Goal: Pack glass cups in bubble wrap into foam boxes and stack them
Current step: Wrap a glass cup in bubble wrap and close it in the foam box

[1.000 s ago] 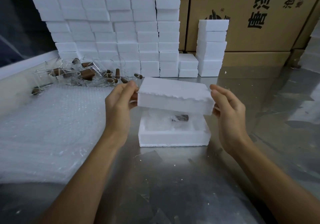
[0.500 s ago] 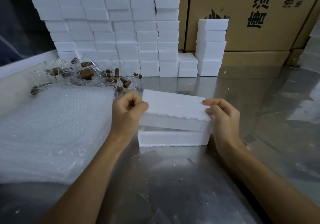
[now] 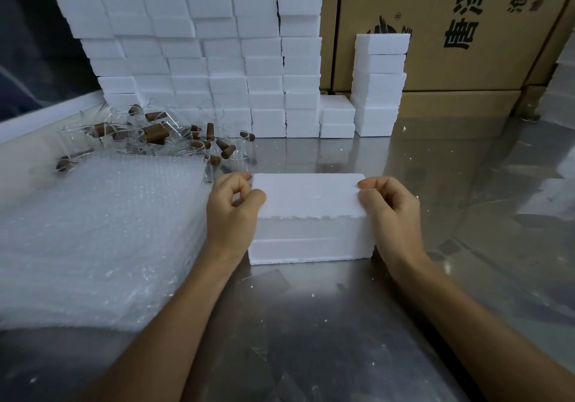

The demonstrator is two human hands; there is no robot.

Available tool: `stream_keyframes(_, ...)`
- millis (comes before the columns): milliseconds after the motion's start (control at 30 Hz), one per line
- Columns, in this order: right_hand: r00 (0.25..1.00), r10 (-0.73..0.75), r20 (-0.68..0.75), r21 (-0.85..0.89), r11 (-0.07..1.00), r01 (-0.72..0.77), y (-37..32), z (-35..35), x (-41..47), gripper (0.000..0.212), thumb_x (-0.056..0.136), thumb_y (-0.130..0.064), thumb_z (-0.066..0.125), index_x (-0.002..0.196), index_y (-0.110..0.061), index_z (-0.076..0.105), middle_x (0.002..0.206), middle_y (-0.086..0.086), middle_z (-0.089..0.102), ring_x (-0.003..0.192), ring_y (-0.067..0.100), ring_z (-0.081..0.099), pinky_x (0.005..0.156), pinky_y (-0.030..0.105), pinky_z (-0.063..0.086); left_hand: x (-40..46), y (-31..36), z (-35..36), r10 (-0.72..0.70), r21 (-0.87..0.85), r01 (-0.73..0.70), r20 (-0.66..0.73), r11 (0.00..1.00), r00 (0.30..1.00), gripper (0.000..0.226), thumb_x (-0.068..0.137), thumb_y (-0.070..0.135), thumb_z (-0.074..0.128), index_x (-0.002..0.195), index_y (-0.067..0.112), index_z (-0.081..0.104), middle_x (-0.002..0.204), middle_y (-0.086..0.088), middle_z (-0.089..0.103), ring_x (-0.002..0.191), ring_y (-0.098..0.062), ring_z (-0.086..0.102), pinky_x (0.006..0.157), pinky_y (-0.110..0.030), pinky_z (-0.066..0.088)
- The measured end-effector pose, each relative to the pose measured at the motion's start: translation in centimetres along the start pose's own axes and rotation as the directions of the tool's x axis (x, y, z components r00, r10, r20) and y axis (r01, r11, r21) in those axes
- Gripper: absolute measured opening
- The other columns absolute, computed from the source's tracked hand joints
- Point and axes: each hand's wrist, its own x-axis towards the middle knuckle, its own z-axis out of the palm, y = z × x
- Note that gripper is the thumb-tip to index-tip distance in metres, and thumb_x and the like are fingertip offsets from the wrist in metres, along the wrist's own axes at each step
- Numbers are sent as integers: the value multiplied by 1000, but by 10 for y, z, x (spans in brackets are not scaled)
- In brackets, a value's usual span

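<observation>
A white foam lid (image 3: 308,194) sits flat on the white foam box base (image 3: 311,250) in the middle of the metal table. My left hand (image 3: 233,208) grips the lid's left end with thumb and curled fingers. My right hand (image 3: 389,208) holds the lid's right end the same way. The wrapped cup inside is hidden by the lid. A thick pile of bubble wrap sheets (image 3: 99,233) lies to the left. Behind it are several clear glass cups with brown cork stoppers (image 3: 155,135).
A tall wall of stacked foam boxes (image 3: 202,53) stands at the back, with a short stack (image 3: 337,117) and a taller stack (image 3: 379,84) to its right. Cardboard cartons (image 3: 451,28) rise behind. Foam crumbs dot the steel table (image 3: 311,339).
The lid came down from above the open base and now rests closed on it. Both hands followed it down, and the wrapped cup went out of sight.
</observation>
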Motion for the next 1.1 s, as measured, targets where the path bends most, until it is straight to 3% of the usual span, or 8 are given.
stream_keyframes(67,1000,15,26,-45,999,-14,1,1,1,17,77,-33,55,89,-27,66,108,-1,66,88,15,58,83,35,47,-3,0,4,-38,-59,39,14,998,999,13,69,19,57,79,15,48,101,-6,66,94,-23,62,79,-42,47)
stream_keyframes(167,992,40,116,-90,995,-30,1,1,1,28,80,-41,55,105,-31,65,121,-3,63,111,15,59,102,39,45,-6,-1,8,-57,-148,60,21,987,998,34,70,19,53,103,26,52,98,1,64,84,-17,60,72,-34,46)
stream_keyframes(333,961,87,263,-87,994,-66,-3,-4,1,42,80,-53,56,122,-51,59,130,-24,58,123,2,53,112,36,38,-6,-3,8,-51,-91,52,15,995,999,27,71,23,51,91,26,67,85,4,65,84,-17,56,73,-35,42)
stream_keyframes(433,952,102,287,-137,988,-65,-6,-5,-1,45,75,-60,61,120,-57,56,130,-28,54,119,-2,53,111,36,39,-4,-2,8,-86,-92,86,-4,992,996,31,71,23,50,94,23,71,90,-1,66,88,-20,58,77,-37,44)
stream_keyframes(533,954,98,283,-156,986,-55,-6,-5,-4,46,71,-61,65,115,-52,55,126,-25,55,112,0,56,105,35,44,-2,-2,5,-112,-90,111,1,990,994,34,73,23,49,97,23,72,91,-3,64,87,-19,56,78,-35,43)
stream_keyframes(767,957,94,274,-71,994,-77,-9,-6,-5,38,69,-44,72,103,-36,57,121,-4,61,111,21,60,97,40,48,-4,0,3,-85,-87,89,49,992,995,26,74,23,49,92,21,66,87,-5,60,81,-22,49,72,-36,37)
stream_keyframes(967,955,80,284,-39,997,-72,-9,-6,-4,37,70,-40,71,103,-30,56,123,6,60,109,26,60,95,42,48,-7,-4,1,-49,-97,57,87,994,995,20,74,24,50,90,21,62,92,-12,61,83,-29,51,71,-41,37)
stream_keyframes(1100,954,85,288,-27,996,-81,-8,-6,-4,38,71,-40,71,104,-30,56,123,4,60,106,23,61,91,37,49,-7,-3,-1,-47,-64,54,104,996,993,20,75,25,51,91,24,63,92,-19,60,82,-27,51,70,-39,37)
